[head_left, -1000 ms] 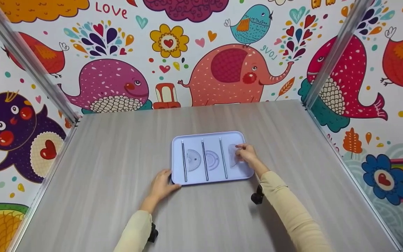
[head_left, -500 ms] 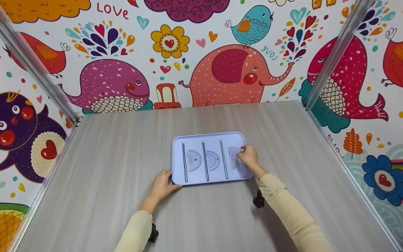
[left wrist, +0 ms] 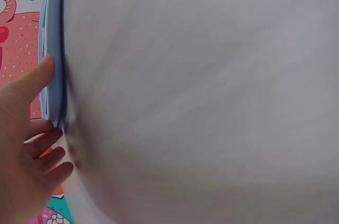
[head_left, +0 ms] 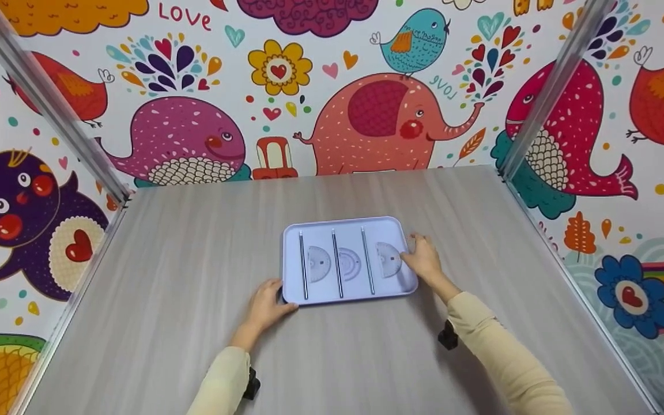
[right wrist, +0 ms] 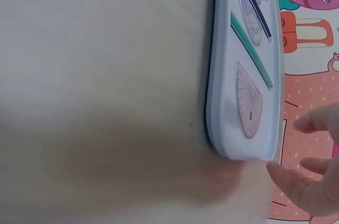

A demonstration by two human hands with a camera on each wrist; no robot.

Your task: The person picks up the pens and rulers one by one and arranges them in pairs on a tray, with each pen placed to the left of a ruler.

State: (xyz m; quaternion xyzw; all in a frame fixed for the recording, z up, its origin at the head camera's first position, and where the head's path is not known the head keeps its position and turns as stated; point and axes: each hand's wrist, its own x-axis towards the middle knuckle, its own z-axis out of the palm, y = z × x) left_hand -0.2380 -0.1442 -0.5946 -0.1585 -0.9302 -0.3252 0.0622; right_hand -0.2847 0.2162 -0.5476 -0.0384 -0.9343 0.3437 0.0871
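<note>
A pale lavender-blue tray (head_left: 350,236) lies mid-table. In it, three slim pencil-like rods alternate with three clear half-round protractors. From left come a dark rod (head_left: 304,265), a protractor (head_left: 319,264), another dark rod (head_left: 338,262) and the middle protractor (head_left: 350,265). Then follow a green rod (right wrist: 251,49) and the right-hand protractor (right wrist: 249,102), lying flat. My left hand (head_left: 266,302) holds the tray's near left corner, thumb along the front wall, fingers at the left side. Holding nothing, my right hand (head_left: 426,259) is at the tray's right edge, fingers spread.
The wood-grain tabletop (head_left: 193,248) surrounds the tray. Walls with cartoon prints rise behind and at both sides, with a metal post (head_left: 557,86) at each back corner. Each wrist carries a small black device (head_left: 448,336).
My right hand has let go of the right-hand protractor and drawn back to the right, past the tray's edge. My left hand and the tray have stayed in place.
</note>
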